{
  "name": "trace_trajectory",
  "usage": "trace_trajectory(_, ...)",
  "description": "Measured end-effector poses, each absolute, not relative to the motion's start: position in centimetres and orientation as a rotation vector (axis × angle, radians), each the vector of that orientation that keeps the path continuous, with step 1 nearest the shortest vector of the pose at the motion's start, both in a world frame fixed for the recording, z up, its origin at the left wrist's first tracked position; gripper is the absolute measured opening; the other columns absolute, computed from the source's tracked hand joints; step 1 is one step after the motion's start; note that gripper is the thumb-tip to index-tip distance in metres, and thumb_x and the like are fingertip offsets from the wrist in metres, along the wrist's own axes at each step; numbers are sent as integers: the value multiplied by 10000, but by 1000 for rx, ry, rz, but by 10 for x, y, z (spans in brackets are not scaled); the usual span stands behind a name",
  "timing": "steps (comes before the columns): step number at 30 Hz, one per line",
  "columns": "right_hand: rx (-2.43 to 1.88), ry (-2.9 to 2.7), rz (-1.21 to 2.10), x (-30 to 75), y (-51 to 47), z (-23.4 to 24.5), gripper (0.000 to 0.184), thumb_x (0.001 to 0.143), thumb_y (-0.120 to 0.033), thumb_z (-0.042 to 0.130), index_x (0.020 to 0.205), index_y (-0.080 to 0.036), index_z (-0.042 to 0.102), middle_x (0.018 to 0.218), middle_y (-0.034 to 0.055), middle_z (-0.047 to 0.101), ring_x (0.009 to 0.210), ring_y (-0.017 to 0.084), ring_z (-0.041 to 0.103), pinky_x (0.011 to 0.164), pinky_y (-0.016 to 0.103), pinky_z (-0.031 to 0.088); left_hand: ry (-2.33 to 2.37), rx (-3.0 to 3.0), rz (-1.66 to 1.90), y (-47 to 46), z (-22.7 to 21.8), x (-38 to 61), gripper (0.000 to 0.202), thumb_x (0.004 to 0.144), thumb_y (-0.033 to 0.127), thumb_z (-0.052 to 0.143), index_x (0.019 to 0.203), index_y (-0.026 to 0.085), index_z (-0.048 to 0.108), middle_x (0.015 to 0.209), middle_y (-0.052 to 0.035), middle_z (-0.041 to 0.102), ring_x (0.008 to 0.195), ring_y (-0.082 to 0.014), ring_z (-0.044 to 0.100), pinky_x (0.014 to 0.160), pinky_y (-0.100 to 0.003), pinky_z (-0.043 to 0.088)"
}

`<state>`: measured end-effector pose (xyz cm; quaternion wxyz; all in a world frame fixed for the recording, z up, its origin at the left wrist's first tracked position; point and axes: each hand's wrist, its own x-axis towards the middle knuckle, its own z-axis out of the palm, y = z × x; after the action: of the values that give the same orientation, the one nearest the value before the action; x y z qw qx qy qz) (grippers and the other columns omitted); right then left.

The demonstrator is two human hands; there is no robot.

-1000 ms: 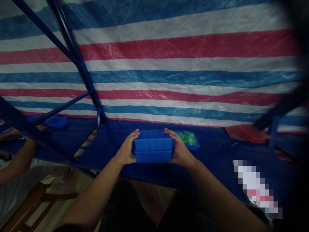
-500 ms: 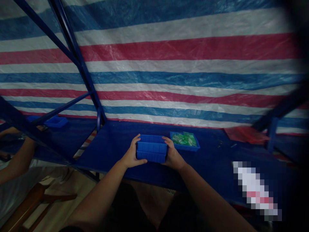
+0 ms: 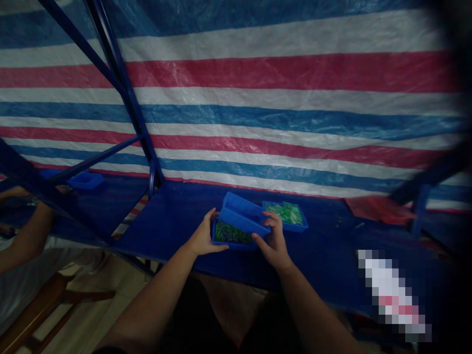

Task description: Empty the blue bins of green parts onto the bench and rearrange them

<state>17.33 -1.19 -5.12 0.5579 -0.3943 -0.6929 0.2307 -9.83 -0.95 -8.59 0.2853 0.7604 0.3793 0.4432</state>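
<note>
The left hand held the left edge of a shallow blue plastic bin, which was filled with slender dark-green pieces. The right hand closed on the right end of a second blue plastic bin, which sat tilted over the first, its far end raised and its open side facing away from the viewer. The hands were apart, one on either side of this pair. Just to the right, near the right hand, stood a third blue bin holding green packets. All three stood on a blue table, backed by a red, white and blue striped tarpaulin and a blue metal frame. A small blue bin lay well to the left, and a red sheet lay to the right.
</note>
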Motion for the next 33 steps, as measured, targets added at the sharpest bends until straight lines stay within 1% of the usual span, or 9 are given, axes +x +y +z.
trace_trajectory(4, -984, -1183, 848, 172, -13, -41, 563, 909, -671, 415, 1348, -321, 368, 1313, 116, 548, 1252, 322, 549, 1038, 566, 417, 1020, 1996, 1159, -11, -82, -97, 1330, 585, 365, 933, 1563, 250, 39, 1436, -180, 437, 1313, -347, 506, 1132, -547, 364)
trace_trajectory(7, -968, -1074, 1135, 181, -12, -29, 789, 842, -835, 189, 1382, -298, 394, 1246, 148, 611, 1112, 342, 642, 957, 548, 476, 1046, 2057, 1107, -12, -75, -96, 1233, 590, 380, 923, 1557, 241, 170, 1455, -169, 421, 1338, -351, 476, 1143, -534, 357)
trace_trajectory(10, -1034, -1114, 1228, 192, -9, -24, 820, 766, -897, 260, 1314, -321, 462, 1234, 129, 628, 1020, 311, 673, 893, 495, 525, 1082, 2123, 1062, -14, -69, -95, 1142, 580, 391, 920, 1524, 232, 299, 1473, -163, 404, 1375, -365, 427, 1159, -536, 343)
trace_trajectory(13, -1097, -1068, 1201, 195, -2, -21, 680, 708, -705, 667, 1245, -343, 460, 1100, 53, 658, 862, 237, 679, 825, 449, 562, 1137, 2104, 1060, -17, -66, -94, 1155, 558, 388, 935, 1519, 248, 311, 1457, -152, 419, 1365, -371, 435, 1156, -556, 345)
trace_trajectory(15, -1123, -1034, 1146, 191, 6, -17, 696, 659, -534, 799, 1214, -329, 434, 1012, 7, 651, 760, 187, 658, 755, 400, 579, 1153, 2105, 1083, -22, -66, -94, 1132, 561, 366, 941, 1505, 265, 324, 1445, -144, 420, 1361, -369, 437, 1153, -561, 347)
trace_trajectory(21, -1282, -1216, 1150, 167, 39, 1, 668, 722, -445, 779, 1196, -292, 335, 910, -31, 623, 570, 117, 614, 474, 216, 452, 1234, 2102, 1262, -53, -71, -99, 994, 613, 299, 911, 1440, 280, 358, 1426, -143, 413, 1366, -366, 422, 1135, -566, 361)
trace_trajectory(27, -1483, -1228, 1512, 123, 71, -7, 360, 819, -328, 726, 1081, -232, 498, 707, -30, 595, 523, 108, 585, 401, 174, 375, 1432, 1840, 1333, -88, -73, -112, 1007, 615, 292, 894, 1461, 275, 349, 1441, -131, 420, 1356, -365, 445, 1136, -561, 359)
trace_trajectory(31, -1461, -1211, 1667, 86, 77, -17, 230, 870, -304, 696, 1009, -186, 556, 686, -6, 605, 536, 116, 607, 428, 188, 443, 1484, 1654, 1348, -104, -74, -126, 967, 628, 341, 893, 1448, 273, 385, 1431, -124, 442, 1342, -356, 467, 1131, -554, 372)
trace_trajectory(33, -1411, -1224, 1716, 70, 76, -20, 235, 898, -331, 674, 1025, -165, 567, 751, 29, 642, 594, 134, 650, 494, 220, 519, 1481, 1524, 1363, -109, -77, -134, 965, 654, 374, 882, 1460, 288, 358, 1393, -118, 466, 1285, -336, 522, 1077, -533, 445)
